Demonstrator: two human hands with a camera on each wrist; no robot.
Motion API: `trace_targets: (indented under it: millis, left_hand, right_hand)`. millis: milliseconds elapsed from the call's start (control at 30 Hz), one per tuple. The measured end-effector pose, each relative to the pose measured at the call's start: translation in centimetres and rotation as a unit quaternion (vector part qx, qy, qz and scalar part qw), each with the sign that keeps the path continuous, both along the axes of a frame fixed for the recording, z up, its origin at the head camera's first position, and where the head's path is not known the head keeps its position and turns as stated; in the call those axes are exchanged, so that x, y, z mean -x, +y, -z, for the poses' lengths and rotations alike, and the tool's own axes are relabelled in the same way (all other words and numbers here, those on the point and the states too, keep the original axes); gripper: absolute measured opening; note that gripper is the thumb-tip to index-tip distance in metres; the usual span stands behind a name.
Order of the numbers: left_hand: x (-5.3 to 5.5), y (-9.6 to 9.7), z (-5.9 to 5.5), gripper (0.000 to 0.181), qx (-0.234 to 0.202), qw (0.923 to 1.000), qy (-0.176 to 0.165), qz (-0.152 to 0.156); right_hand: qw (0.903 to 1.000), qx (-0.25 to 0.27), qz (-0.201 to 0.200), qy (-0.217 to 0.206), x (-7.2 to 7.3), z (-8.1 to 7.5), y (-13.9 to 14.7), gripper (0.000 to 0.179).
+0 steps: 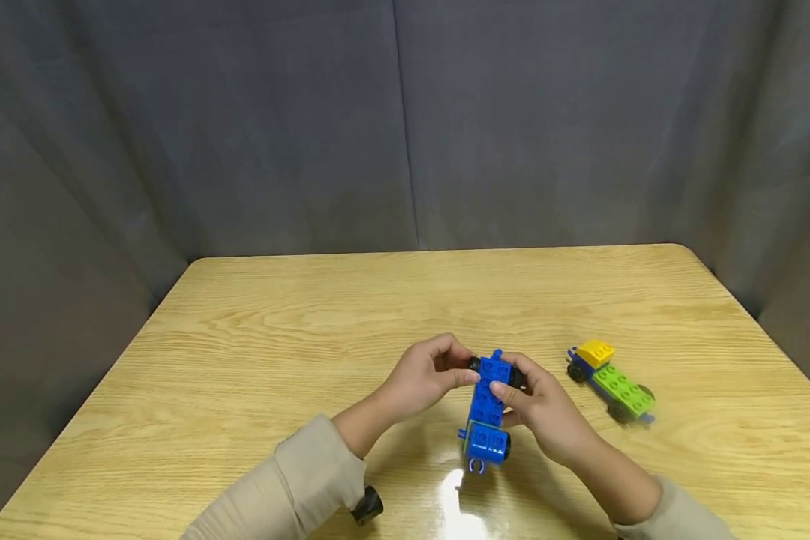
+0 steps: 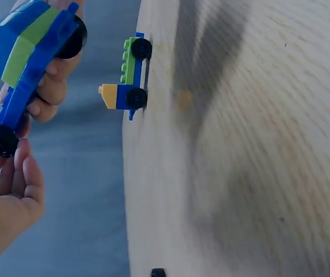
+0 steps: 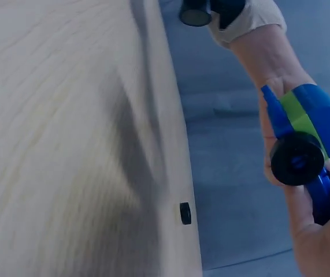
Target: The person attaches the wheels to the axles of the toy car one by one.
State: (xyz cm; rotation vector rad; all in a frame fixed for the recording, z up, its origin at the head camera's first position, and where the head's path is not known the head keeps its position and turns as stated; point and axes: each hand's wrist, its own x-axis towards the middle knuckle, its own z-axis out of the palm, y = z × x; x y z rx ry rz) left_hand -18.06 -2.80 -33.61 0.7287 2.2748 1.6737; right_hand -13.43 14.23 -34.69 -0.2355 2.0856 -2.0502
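Note:
Above the table, both hands hold a blue toy-brick vehicle (image 1: 487, 397), its rounded blue block (image 1: 487, 444) toward the person and a thin green layer (image 2: 29, 43) under that block. My left hand (image 1: 432, 375) pinches a black wheel (image 2: 4, 140) at the vehicle's far end between thumb and fingers. From the other side my right hand (image 1: 547, 409) grips the blue base, thumb on top, fingers partly hidden behind it. Another black wheel (image 3: 297, 158) sits at the rounded-block end, on the right side. A blue stub (image 1: 462, 433) sticks out on that end's left side.
A second toy vehicle (image 1: 614, 381), green studded plate and yellow sloped brick on a blue base with black wheels, stands on the table (image 1: 277, 315) to the right. A loose black wheel (image 3: 185, 213) lies on the table. Grey curtains (image 1: 405, 127) hang behind.

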Motion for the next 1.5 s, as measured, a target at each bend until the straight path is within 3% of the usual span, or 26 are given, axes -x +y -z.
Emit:
trace_targets:
  millis: [267, 500, 767, 967, 1133, 1300, 1500]
  left_hand:
    - [0.3, 0.2, 0.9, 0.018, -0.037, 0.9968, -0.070, -0.016]
    - [0.8, -0.2, 1.1, 0.020, -0.047, 0.9959, -0.071, -0.030]
    - [1.1, -0.6, 0.9, 0.022, -0.045, 0.9960, -0.067, -0.039]
    - [1.4, -0.9, 0.8, 0.024, -0.050, 0.9944, -0.088, -0.028]
    - [2.0, -1.4, 0.7, 0.028, -0.062, 0.9925, -0.102, -0.027]
    - [2.4, -2.1, 0.8, 0.028, -0.066, 0.9917, -0.098, -0.051]
    - [3.1, -2.9, 1.2, 0.026, -0.022, 0.9944, -0.071, -0.074]
  right_hand:
    - [0.9954, 0.067, -0.020, -0.065, 0.0, 0.3, 0.6, 0.047]
    - [0.9928, 0.083, -0.050, -0.070, 0.4, 0.4, 0.9, 0.046]
    - [0.9907, 0.088, -0.055, -0.089, 0.6, 0.3, 0.6, 0.014]
    - [0.9896, 0.093, -0.062, -0.091, 0.7, 0.4, 0.6, 0.011]
    - [0.9894, 0.101, -0.044, -0.095, 0.6, 0.3, 0.6, 0.011]
    - [0.9891, 0.111, -0.021, -0.095, 0.6, 0.5, 0.6, 0.009]
    - [0.9886, 0.114, -0.005, -0.099, 0.6, 0.4, 0.7, 0.007]
